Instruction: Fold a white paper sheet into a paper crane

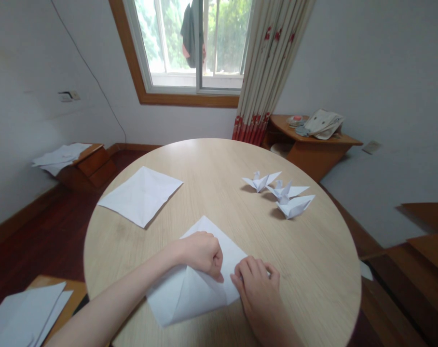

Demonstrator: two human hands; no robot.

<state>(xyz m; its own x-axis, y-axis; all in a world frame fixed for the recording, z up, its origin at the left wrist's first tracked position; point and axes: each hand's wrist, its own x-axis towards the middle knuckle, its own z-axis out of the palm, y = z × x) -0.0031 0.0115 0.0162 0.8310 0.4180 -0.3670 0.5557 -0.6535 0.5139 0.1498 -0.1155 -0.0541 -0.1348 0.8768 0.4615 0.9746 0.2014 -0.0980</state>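
Two hands grip one half-folded white paper sheet [184, 294], left hand [200, 253] clenched, right hand [255, 293] pinching its edge; farther away, one flat square sheet [141, 196] and three origami cranes [284, 192] lie on the round desk [313, 260].

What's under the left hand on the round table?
A folded sheet of white paper lies under the left hand, and the right hand rests on it too. The hands and paper cover the round wooden table there, so its surface beneath cannot be seen.

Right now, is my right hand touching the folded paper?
Touching. The head view shows the fingers of the right hand lying on the right edge of the folded paper, with no gap between them.
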